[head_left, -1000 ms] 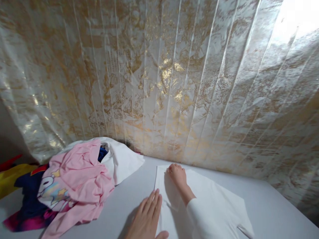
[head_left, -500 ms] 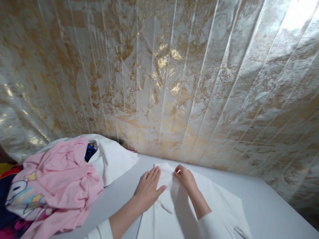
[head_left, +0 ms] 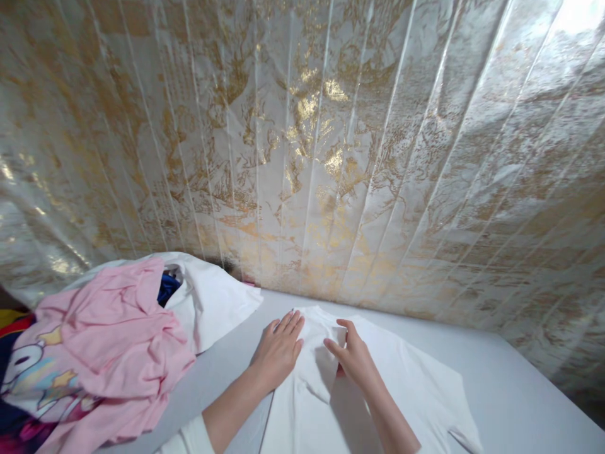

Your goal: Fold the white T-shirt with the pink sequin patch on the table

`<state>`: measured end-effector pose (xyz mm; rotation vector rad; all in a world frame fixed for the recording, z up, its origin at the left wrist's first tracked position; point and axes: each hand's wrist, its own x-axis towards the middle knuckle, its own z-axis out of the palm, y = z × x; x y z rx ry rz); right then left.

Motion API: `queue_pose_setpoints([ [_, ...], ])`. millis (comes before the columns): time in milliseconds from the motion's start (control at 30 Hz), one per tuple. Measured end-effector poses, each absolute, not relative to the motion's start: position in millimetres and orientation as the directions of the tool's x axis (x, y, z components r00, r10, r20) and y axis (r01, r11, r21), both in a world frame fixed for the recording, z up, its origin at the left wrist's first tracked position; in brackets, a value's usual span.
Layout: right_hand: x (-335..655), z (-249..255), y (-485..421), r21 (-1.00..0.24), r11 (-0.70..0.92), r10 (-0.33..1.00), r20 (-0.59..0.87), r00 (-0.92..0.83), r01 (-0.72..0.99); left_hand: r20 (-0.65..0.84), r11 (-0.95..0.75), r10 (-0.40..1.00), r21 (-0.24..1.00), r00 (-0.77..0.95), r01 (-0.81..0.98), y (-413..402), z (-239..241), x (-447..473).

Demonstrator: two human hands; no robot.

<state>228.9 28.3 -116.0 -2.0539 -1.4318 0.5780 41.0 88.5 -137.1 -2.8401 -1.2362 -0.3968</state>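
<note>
A white shirt (head_left: 401, 378) lies spread on the pale table (head_left: 510, 384), its collar end toward the wall and one sleeve reaching out to the right. My left hand (head_left: 280, 350) rests flat on the shirt's upper left part, fingers stretched out. Over the collar area, my right hand (head_left: 352, 353) has its thumb and forefinger apart, with no cloth pinched between them. The cloth between my hands is wrinkled, and a shadow falls across it. The right hand's other fingers are curled under and partly hidden.
At the left lies a heap of clothes: a pink printed top (head_left: 123, 334), a white garment (head_left: 217, 302) behind it and dark blue cloth (head_left: 169, 289) showing between. A silver and gold patterned sheet (head_left: 302, 157) covers the wall along the table's far edge.
My right hand has released its pinch on the cloth near the collar, and its thumb and forefinger have spread. The left hand has stayed almost in place, its thumb now closer to its fingers.
</note>
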Motion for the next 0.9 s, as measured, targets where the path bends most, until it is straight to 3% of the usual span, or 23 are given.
queue_pose_setpoints([
  [167,226.1,-117.5,15.7,-0.679,-0.315,0.943,-0.145,0.299,0.663,0.225,-0.671,0.733,0.083,0.643,0.736,85.8,-135.1,42.0],
  [267,231.9,-109.9,8.9,-0.573,-0.366,0.923,-0.124,0.364,0.733,0.229,-0.667,0.736,0.085,0.637,0.741,85.5,-133.1,41.5],
  [333,233.5,-104.7,5.3,-0.431,-0.386,0.917,-0.078,0.392,0.816,0.239,-0.666,0.736,0.085,0.634,0.741,85.0,-130.7,41.3],
  [433,226.1,-104.5,4.0,-0.248,-0.235,0.961,0.085,0.263,0.94,0.262,-0.685,0.716,0.081,0.647,0.724,81.3,-128.2,43.9],
  [567,206.4,-122.6,10.3,-0.187,0.034,0.97,0.245,0.013,0.982,0.274,-0.74,0.659,0.071,0.7,0.669,70.8,-133.0,52.1],
  [767,199.5,-142.1,13.8,-0.125,-0.085,0.992,0.085,0.096,0.989,0.275,-0.749,0.649,0.067,0.71,0.659,64.7,-144.7,54.4],
  [900,202.0,-136.2,13.8,-0.116,-0.079,0.994,0.061,0.087,0.99,0.29,-0.735,0.663,0.074,0.69,0.674,73.8,-145.5,46.0],
])
